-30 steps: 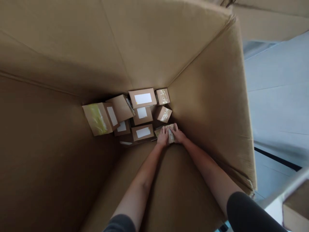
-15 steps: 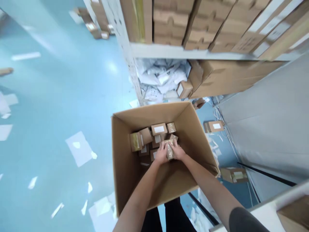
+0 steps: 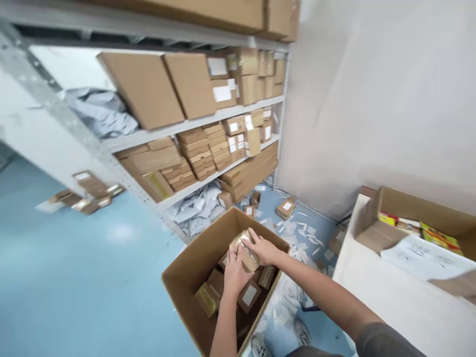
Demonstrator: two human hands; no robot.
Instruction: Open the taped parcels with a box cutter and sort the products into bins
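Note:
Between my two hands is a small brown box wrapped in shiny tape (image 3: 248, 255), raised near the rim of a large open carton (image 3: 178, 297). My left hand (image 3: 235, 272) grips its near left side, and my right hand (image 3: 262, 247) closes on its far right side. Below them, several small cardboard boxes lie inside the carton, among them one with a white label (image 3: 249, 295) and one with yellowish tape (image 3: 207, 299). The carton's floor is mostly covered by boxes and shadow.
A metal shelf (image 3: 219, 116) full of cardboard boxes stands ahead. To the right, a white table (image 3: 394, 302) bears an open box with colourful packets (image 3: 439, 239). Paper scraps (image 3: 290, 302) and a labelled box (image 3: 285, 208) lie on the blue floor.
My hands have lifted the taped box from among the others inside the carton up toward its rim. The view has tilted up and turned right, bringing more shelf and the table into sight.

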